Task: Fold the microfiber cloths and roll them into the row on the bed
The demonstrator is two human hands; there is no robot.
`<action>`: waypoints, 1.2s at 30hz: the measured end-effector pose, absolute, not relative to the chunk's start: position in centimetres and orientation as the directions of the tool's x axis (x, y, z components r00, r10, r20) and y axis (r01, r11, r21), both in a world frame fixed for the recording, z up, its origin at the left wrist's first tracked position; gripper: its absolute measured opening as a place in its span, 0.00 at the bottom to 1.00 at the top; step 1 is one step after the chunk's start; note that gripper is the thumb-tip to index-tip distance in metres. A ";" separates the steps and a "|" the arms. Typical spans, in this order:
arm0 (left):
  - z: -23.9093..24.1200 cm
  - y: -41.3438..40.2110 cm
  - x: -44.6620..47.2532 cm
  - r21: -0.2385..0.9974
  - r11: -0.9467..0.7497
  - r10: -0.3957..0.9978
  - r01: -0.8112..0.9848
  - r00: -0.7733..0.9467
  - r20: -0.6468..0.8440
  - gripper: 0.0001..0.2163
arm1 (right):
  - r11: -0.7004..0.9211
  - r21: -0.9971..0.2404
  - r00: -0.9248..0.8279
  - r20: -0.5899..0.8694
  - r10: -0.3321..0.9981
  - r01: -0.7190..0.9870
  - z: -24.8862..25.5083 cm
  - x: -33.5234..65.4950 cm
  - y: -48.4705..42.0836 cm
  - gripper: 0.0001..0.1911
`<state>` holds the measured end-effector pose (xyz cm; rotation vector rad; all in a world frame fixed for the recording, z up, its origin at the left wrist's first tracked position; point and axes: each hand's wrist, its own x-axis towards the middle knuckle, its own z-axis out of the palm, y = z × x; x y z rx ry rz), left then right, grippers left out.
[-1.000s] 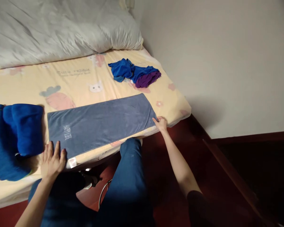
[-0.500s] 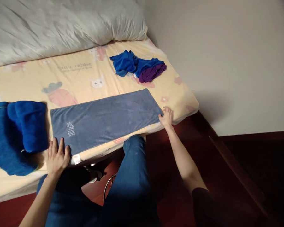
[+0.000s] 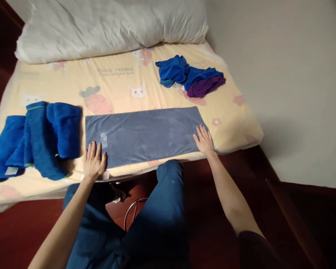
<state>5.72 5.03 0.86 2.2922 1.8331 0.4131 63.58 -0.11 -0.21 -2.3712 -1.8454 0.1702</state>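
A grey-blue towel (image 3: pixel 145 135), folded into a long strip with small white lettering near its left end, lies along the near edge of the bed (image 3: pixel 123 84). My left hand (image 3: pixel 94 160) rests flat on its near left corner, fingers stretched out. On the towel's near right corner my right hand (image 3: pixel 204 139) lies flat too, fingers spread. Neither hand holds anything.
Rolled and folded bright blue towels (image 3: pixel 42 138) lie left of the grey one. A crumpled blue and purple cloth pile (image 3: pixel 192 76) sits at the far right of the bed. A white pillow or duvet (image 3: pixel 109 26) runs along the head. A pale wall stands right. My legs in blue trousers (image 3: pixel 154 213) are below.
The view swung so the bed sits more to the right. My right hand went from pinching the towel's right corner to lying flat on it; my left hand slid onto the left corner.
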 end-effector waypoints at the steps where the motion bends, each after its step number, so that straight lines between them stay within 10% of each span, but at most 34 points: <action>1: 0.9 4.9 5.6 0.302 -0.222 0.974 0.927 0.200 0.103 0.31 | -0.246 -0.160 0.246 -0.017 0.969 0.956 -0.1 63.8 -0.1 0.33; 13: 2.3 18.3 8.6 0.290 -0.316 0.947 0.904 0.321 0.029 0.34 | -0.134 -0.237 0.145 0.030 0.989 0.962 -0.9 60.8 14.3 0.32; 21: 2.7 23.7 6.1 0.249 -0.239 0.971 0.938 0.228 0.073 0.36 | -0.201 -0.050 0.205 0.094 0.974 0.978 -1.5 69.4 16.2 0.33; 36: 2.1 -3.6 2.4 0.214 -0.284 0.959 0.935 0.274 0.074 0.33 | -0.469 -0.232 0.506 0.140 0.851 0.852 1.6 64.6 -5.8 0.30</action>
